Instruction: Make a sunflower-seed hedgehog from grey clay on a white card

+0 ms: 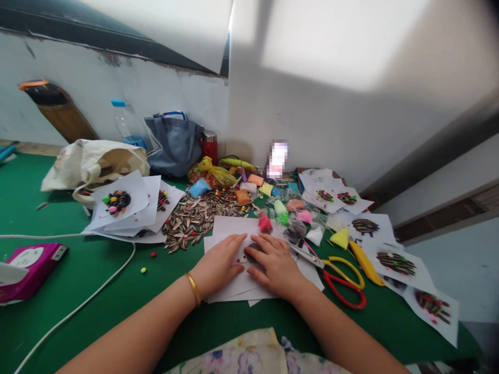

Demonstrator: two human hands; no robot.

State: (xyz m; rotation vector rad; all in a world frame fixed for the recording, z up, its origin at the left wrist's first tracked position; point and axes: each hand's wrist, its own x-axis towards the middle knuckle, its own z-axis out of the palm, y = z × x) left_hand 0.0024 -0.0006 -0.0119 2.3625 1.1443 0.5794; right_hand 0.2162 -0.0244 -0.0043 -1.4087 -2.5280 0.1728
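My left hand [219, 264] lies on the left part of a stack of white paper [226, 224], its fingers stretched out. Opposite it, my right hand [275, 262] rests on the same paper with its fingers spread. Under the right fingertips is a dark piece [253, 254], mostly covered, that I cannot make out fully. Small red and dark dots [238, 261] lie between the two hands. A bag of red clay [265, 222] touches the paper's far edge. Just right of my right hand lie scissors [343, 280] with yellow and red handles.
Sunflower seeds [195, 218] are heaped beyond the paper, beside several bags of coloured clay [296, 204]. Sheets with seed-and-clay figures lie left [134, 210] and right [401, 265]. A yellow utility knife [365, 264], a white cable [93, 296], a magenta box [33, 270] and bags [173, 143] surround them.
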